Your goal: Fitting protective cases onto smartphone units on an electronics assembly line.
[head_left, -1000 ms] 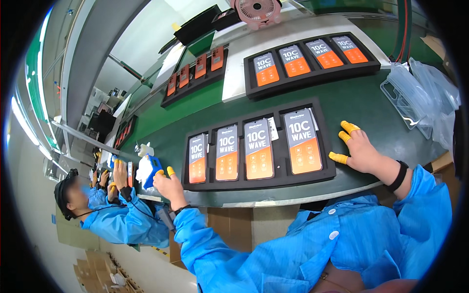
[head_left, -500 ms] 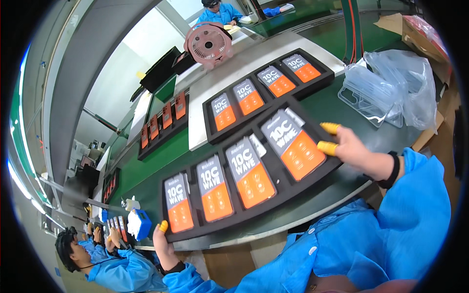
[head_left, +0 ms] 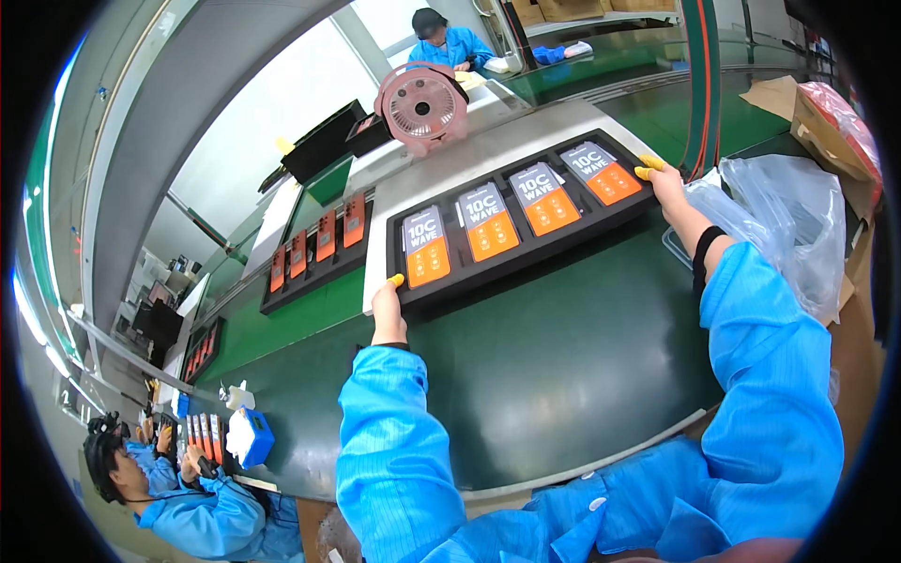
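Observation:
A black tray [head_left: 554, 246] with several grey-and-orange printed packs, one of them the pack at its left end [head_left: 427, 246], lies before me at arm's length. My left hand [head_left: 389, 311] grips its near left corner, yellow finger cot on the thumb. At the tray's right end my right hand [head_left: 668, 188] holds the edge, yellow cots on its fingers. Both arms are stretched forward. The tray sits over the white board [head_left: 380, 246]; whether another tray lies under it is hidden.
Left of the board is a second black tray [head_left: 314, 274] with orange packs. A pink fan [head_left: 422, 108] stands behind. Clear plastic bags [head_left: 793, 220] and an open carton [head_left: 815, 141] are at right. A blue box [head_left: 255, 436] and a co-worker [head_left: 202, 511] are at left; another person [head_left: 449, 42] sits far off.
Both hands have carried the near tray forward, away from my body, to where the farther tray lay. That farther tray no longer shows. Green tabletop now shows where the near tray was.

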The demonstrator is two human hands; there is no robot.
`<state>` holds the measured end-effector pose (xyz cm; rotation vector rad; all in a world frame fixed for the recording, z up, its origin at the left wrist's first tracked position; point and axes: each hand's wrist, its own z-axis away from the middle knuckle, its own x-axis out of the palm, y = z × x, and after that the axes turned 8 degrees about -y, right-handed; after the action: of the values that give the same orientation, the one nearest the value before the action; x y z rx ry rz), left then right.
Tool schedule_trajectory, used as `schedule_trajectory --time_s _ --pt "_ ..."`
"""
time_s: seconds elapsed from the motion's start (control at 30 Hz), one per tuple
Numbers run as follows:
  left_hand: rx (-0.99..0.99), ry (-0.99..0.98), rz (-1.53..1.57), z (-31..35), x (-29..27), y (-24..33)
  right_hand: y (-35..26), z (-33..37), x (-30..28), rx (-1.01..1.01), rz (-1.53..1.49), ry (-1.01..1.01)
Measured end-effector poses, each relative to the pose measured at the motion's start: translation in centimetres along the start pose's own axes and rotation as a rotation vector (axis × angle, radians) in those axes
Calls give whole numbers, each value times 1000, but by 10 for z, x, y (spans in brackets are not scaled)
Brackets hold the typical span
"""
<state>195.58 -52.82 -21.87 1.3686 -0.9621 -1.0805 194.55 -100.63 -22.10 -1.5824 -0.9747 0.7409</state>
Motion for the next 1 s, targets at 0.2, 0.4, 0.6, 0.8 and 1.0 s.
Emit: schedule_trajectory --time_s 0.2,0.4,0.6,0.8,1.0 --pt "-50 -68 476 -13 8 -7 -24 19 25 -684 621 248" --pt "122 29 112 -37 -7 -13 -67 148 92 -833 605 -730" --pt "286 330 -631 -94 -94 -22 -31 194 86 -664 1095 -1139" --pt "407 44 -1071 -138 -76 -11 -33 194 106 -627 1076 -1182" --pt "289 -165 -1267 -197 -61 -30 -31 188 115 -631 1065 -1183"
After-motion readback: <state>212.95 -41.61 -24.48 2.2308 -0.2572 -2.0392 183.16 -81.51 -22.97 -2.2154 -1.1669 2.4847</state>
